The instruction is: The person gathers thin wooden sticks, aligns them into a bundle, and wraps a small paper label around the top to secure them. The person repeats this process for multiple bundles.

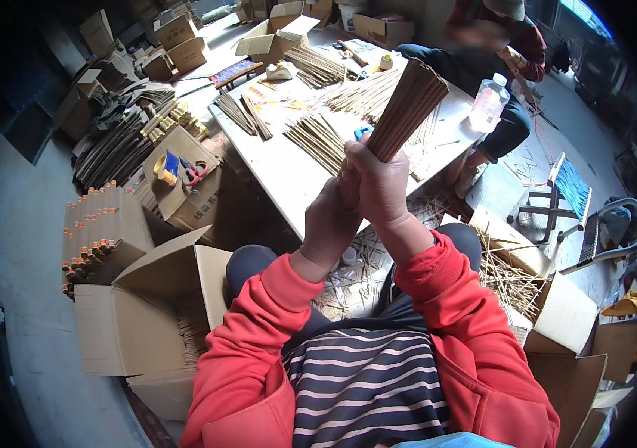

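Both my hands are wrapped round one thick bundle of thin brown sticks (413, 104), held up at a tilt above the table's near edge. My right hand (385, 183) is closed round its lower part, thumb across the front. Lower down and to the left, my left hand (331, 218) is closed about the bottom end, which the hands mostly hide. Beyond them, several loose piles of similar sticks (314, 143) lie on the white table (277, 175). A small blue object (362, 133) sits just behind my right hand.
An open cardboard box (128, 328) stands at my left, and another holding loose sticks (509, 280) at my right. Tape and scissors (197, 173) rest on a carton. A clear bottle (489, 103) stands near a seated person (516, 45). A folding stool (569, 187) is farther right.
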`<state>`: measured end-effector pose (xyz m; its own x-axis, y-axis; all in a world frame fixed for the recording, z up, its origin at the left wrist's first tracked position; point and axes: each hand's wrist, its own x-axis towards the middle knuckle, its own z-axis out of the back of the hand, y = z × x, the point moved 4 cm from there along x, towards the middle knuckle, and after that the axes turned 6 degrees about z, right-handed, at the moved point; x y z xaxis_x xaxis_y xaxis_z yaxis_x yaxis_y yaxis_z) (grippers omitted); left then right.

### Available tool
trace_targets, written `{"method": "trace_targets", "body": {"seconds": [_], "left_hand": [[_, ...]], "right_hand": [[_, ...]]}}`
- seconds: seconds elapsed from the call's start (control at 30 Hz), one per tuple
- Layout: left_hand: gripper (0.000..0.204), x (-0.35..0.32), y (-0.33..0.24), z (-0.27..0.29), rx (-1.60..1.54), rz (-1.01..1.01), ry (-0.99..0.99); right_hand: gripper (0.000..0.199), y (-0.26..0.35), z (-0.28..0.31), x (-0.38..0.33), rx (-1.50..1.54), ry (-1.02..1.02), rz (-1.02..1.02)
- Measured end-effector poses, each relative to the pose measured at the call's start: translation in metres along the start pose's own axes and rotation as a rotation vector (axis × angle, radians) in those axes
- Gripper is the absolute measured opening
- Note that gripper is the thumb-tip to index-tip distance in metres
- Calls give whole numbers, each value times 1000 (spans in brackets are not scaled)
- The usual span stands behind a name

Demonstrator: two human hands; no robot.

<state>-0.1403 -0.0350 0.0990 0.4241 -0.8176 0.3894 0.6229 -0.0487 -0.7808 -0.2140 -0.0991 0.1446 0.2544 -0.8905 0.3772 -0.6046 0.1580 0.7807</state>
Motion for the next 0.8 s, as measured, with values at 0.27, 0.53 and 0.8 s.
{"method": "trace_targets", "body": {"seconds": [0.27,0.53,0.8], "left_hand": [[30,1,-3,-9,-208,-81,-3],[16,-4,-4,3,-453,320,747],[35,-6,1,-3,86,-21,26]], "right_hand": [[13,4,4,1,-132,42,23],[17,0,13,-2,215,328,-193],[13,-9,15,-1,86,-61,-68]]}}
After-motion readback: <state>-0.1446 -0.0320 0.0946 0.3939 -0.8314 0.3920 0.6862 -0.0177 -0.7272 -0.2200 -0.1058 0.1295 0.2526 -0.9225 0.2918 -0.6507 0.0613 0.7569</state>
